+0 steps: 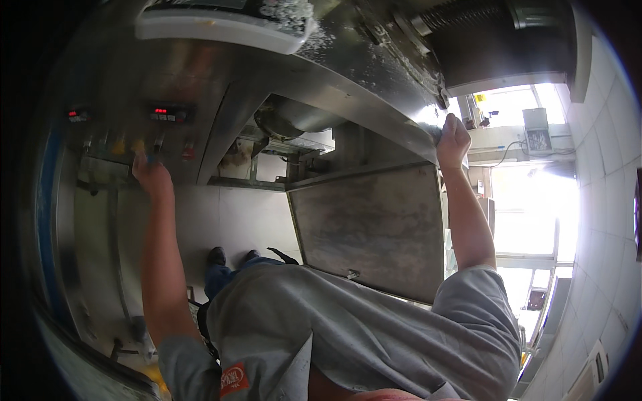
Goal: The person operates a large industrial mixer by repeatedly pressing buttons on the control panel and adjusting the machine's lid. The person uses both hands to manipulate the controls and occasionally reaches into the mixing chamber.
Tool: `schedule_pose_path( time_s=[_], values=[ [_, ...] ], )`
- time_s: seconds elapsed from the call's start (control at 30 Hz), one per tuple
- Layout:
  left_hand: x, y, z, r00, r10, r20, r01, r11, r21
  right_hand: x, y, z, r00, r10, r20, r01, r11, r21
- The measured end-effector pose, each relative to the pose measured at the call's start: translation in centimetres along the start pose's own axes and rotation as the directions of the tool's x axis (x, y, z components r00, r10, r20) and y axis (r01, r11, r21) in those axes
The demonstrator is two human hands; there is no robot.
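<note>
My left hand point(152, 174) is up at a stainless steel control panel point(195, 75), its blurred fingertips by a yellow knob or button point(138, 145). Whether they touch it I cannot tell. A small blue thing shows at the fingers, too blurred to name. My right hand point(453, 144) is curled like a fist at the right end of the front edge of a steel worktop point(351, 95). Nothing shows in that hand, though its palm side is hidden. White powder or foam is spattered over the worktop.
Red lit displays point(160, 111) sit on the panel above a red button point(188, 151). Below the worktop, an open cabinet point(251, 165) shows a rounded metal vessel point(306, 118); its metal door point(366, 230) hangs open before me. A white-rimmed device point(220, 30) stands above.
</note>
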State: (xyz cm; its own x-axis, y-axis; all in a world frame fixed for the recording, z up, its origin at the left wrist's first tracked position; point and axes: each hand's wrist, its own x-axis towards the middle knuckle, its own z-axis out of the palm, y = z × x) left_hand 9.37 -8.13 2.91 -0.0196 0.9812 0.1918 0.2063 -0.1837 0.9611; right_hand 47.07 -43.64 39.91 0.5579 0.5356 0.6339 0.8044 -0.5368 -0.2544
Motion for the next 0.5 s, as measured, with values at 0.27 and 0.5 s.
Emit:
schedule_pose_path(
  time_s=[0.27,0.5],
  values=[
    [0.2,-1.1,-0.2,0.993,0.060,0.105,-0.078,0.983,0.168,-0.1,-0.3,0.1,1.000,0.003,-0.018,-0.003,1.000,0.008],
    [0.3,1.0,-0.5,0.994,-0.038,0.105,0.036,0.999,0.028,0.1,-0.7,0.2,0.999,0.005,-0.038,-0.005,1.000,-0.016]
  ],
)
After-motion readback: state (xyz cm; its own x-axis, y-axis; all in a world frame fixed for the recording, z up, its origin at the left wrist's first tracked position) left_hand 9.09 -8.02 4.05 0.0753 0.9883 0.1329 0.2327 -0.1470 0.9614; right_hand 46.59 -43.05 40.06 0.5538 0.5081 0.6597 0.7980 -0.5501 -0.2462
